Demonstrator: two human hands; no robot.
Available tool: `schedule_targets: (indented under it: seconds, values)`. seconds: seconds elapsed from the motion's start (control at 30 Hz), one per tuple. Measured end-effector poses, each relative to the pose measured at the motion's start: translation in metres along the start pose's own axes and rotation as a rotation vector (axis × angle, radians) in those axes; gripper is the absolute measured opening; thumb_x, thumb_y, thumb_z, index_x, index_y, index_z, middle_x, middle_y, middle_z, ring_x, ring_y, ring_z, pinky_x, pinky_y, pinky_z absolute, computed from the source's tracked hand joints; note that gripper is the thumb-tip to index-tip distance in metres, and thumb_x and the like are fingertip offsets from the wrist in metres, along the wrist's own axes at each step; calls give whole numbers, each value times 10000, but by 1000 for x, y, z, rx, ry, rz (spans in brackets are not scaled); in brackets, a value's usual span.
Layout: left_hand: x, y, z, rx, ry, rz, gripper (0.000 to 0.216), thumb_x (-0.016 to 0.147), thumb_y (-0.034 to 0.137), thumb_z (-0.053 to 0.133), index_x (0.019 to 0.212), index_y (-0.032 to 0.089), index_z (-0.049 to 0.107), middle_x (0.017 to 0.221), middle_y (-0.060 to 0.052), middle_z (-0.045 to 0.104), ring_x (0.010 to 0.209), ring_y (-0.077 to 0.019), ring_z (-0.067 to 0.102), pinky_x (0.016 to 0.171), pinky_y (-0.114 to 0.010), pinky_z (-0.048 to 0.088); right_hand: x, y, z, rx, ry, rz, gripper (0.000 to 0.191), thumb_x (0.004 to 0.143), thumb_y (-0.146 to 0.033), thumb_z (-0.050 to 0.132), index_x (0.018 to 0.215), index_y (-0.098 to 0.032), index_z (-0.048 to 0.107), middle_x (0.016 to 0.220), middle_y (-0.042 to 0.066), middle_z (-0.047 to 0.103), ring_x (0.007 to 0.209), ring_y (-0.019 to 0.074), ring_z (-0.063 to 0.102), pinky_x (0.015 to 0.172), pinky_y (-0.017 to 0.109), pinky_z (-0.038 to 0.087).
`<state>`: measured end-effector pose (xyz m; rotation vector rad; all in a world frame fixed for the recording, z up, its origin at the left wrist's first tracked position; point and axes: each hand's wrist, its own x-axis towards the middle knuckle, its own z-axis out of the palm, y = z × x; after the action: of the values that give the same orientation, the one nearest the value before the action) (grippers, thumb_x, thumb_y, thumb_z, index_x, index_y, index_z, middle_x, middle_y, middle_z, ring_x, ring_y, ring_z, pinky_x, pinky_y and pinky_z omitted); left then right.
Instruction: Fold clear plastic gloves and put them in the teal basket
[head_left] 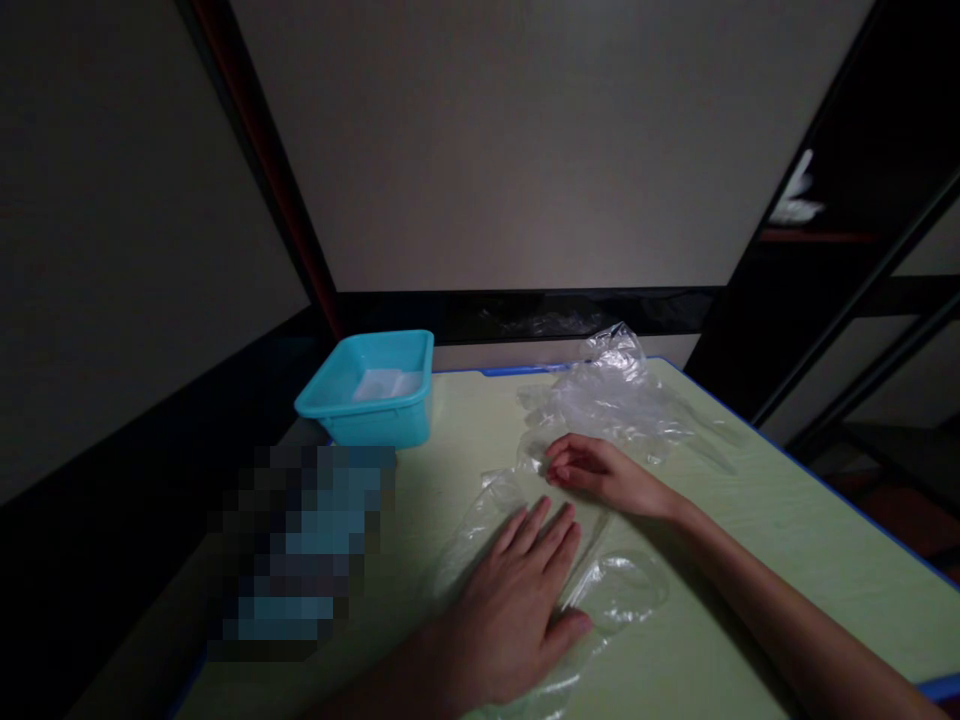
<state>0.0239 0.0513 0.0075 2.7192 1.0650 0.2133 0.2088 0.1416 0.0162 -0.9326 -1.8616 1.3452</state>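
My left hand (517, 600) lies flat with fingers stretched out, pressing a clear plastic bag (622, 590) onto the pale green table (787, 540). My right hand (596, 470) reaches in from the right with its fingers curled together on the far end of the same clear plastic. Whether it pinches the film or only rests on it is hard to see in the dim light. A heap of crumpled clear plastic bags (615, 395) lies just beyond my right hand.
A turquoise plastic tub (371, 390) with something white inside stands at the table's far left. A blurred-out patch (300, 545) covers the left table edge. Dark metal frame bars (862, 300) rise on the right. A wall stands behind.
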Motion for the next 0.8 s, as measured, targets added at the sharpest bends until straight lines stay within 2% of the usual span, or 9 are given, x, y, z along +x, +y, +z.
schedule_targets:
  seconds: [0.03, 0.13, 0.23, 0.3, 0.43, 0.5, 0.6, 0.7, 0.8]
  values:
    - [0, 0, 0, -1, -2, 1, 601, 877, 478, 339, 1379, 199, 162, 1464, -21, 121, 1336, -223, 31, 1081, -392, 119, 3, 6, -4, 19, 46, 24, 278, 735, -373, 606, 904, -161, 541, 807, 46, 622, 757, 157, 595, 686, 294, 468]
    - [0, 0, -1, -5, -12, 3, 591, 880, 468, 341, 1376, 198, 170, 1467, -18, 93, 1336, -221, 24, 1081, -394, 106, 9, 19, -22, -3, 323, 44, 346, 636, -424, 678, 812, -161, 537, 755, 42, 620, 706, 163, 593, 674, 313, 469]
    - [0, -1, -2, -13, -30, 26, 634, 862, 474, 383, 1381, 192, 150, 1467, -25, 84, 1337, -220, 29, 1081, -390, 106, 9, 17, -34, -35, 451, 13, 322, 636, -423, 678, 770, -171, 530, 776, 37, 611, 740, 160, 586, 733, 314, 449]
    - [0, 0, -4, -22, -46, 63, 676, 837, 487, 425, 1379, 186, 157, 1466, -31, 96, 1337, -222, 43, 1080, -384, 111, 5, 9, -31, -29, 384, -16, 287, 663, -414, 661, 743, -169, 535, 771, 36, 618, 746, 157, 587, 739, 303, 446]
    - [0, 2, -10, -59, -73, 129, 647, 838, 520, 391, 1360, 177, 223, 1457, -40, 163, 1335, -222, 72, 1078, -379, 108, -6, -6, -8, -75, -106, -37, 268, 746, -398, 591, 679, -139, 568, 684, 32, 627, 634, 132, 575, 601, 252, 453]
    - [0, 4, -12, -74, -86, 151, 634, 848, 532, 350, 1354, 164, 244, 1447, -51, 207, 1332, -222, 94, 1077, -372, 98, -9, -10, 4, -220, -239, -58, 290, 787, -385, 546, 667, -124, 588, 578, 2, 583, 525, 102, 521, 492, 208, 408]
    - [0, 5, -14, -80, -84, 160, 636, 848, 538, 340, 1347, 152, 263, 1426, -65, 266, 1326, -221, 134, 1077, -368, 84, -9, -14, 13, -442, -293, -173, 276, 859, -328, 450, 776, -124, 617, 639, 11, 607, 561, 104, 538, 525, 207, 423]
    - [1, 4, -13, -79, -80, 170, 636, 848, 526, 356, 1352, 153, 252, 1427, -63, 265, 1325, -218, 140, 1078, -371, 77, -7, -13, 13, -602, -268, -304, 246, 884, -288, 412, 964, -147, 596, 974, 72, 639, 879, 163, 589, 769, 276, 455]
    - [1, 4, -13, -81, -86, 181, 639, 852, 518, 357, 1361, 153, 229, 1443, -58, 220, 1331, -216, 106, 1081, -373, 65, -3, -5, 6, -783, -127, -320, 300, 874, -307, 428, 1098, -142, 541, 1245, 127, 504, 1133, 221, 472, 939, 354, 376]
